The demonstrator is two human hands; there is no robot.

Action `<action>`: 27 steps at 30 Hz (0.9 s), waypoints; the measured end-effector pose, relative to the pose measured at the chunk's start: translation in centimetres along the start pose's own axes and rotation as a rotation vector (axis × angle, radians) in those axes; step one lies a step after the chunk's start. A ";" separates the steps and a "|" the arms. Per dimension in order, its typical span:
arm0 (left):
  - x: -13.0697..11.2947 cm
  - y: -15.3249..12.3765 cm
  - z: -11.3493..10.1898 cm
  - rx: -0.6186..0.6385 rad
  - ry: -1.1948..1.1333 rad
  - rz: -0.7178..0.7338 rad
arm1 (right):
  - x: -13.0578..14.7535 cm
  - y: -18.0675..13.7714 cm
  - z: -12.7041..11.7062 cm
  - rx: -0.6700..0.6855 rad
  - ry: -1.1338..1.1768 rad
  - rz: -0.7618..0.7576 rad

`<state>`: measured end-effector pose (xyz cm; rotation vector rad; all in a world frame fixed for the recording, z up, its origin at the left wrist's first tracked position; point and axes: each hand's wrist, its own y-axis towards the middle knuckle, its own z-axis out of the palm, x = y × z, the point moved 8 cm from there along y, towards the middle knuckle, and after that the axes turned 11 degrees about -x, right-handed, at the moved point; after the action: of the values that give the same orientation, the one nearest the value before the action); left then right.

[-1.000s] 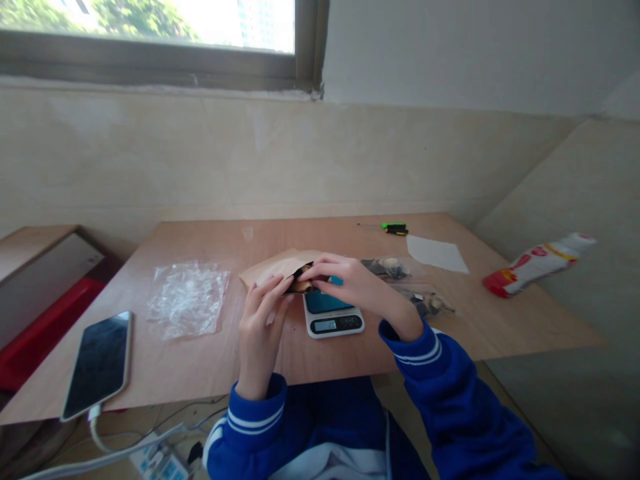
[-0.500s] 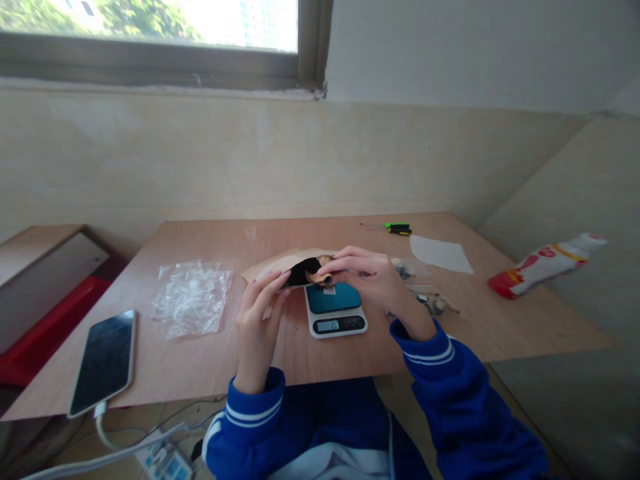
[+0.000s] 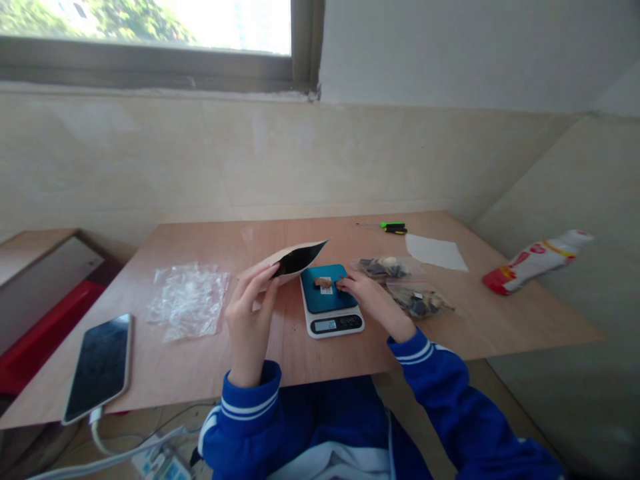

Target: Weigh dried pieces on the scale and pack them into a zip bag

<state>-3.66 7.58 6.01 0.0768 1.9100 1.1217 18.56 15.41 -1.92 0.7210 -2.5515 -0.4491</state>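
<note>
My left hand (image 3: 249,313) holds a brown paper pouch (image 3: 293,261) by its near edge, its dark opening turned to the right above the table. A small white scale with a teal platform (image 3: 329,303) stands in front of me. My right hand (image 3: 367,298) rests at the platform's right side, fingertips touching a small tan piece (image 3: 323,283) that lies on the platform. Whether the fingers still pinch it I cannot tell.
Two clear bags of dark pieces (image 3: 403,283) lie right of the scale. A crumpled clear plastic bag (image 3: 187,299) and a phone (image 3: 99,365) on a cable lie at left. Farther back are a green-handled tool (image 3: 393,228), a white paper (image 3: 435,253) and a red-white packet (image 3: 537,261).
My right hand drew a tan piece out of the pouch and lowered it onto the scale platform. My left hand tilted the pouch up and to the left.
</note>
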 end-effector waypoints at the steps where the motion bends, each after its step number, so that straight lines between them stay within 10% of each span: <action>1: 0.0 0.0 0.0 0.004 0.003 0.003 | 0.1 0.0 0.3 0.025 0.009 -0.008; 9: 0.1 -0.4 0.2 0.030 -0.022 -0.003 | -1.5 2.2 -2.7 -0.092 0.131 0.075; 19: 0.3 -0.6 -0.5 0.008 0.001 0.020 | -3.9 5.5 3.1 0.108 0.157 0.111; 27: 0.5 -1.0 -0.3 0.029 -0.023 0.007 | -2.9 5.1 1.9 0.111 0.076 0.006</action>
<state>-3.83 7.04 5.02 0.1116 1.9073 1.0937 17.73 21.53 -2.30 0.7551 -2.5215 -0.2749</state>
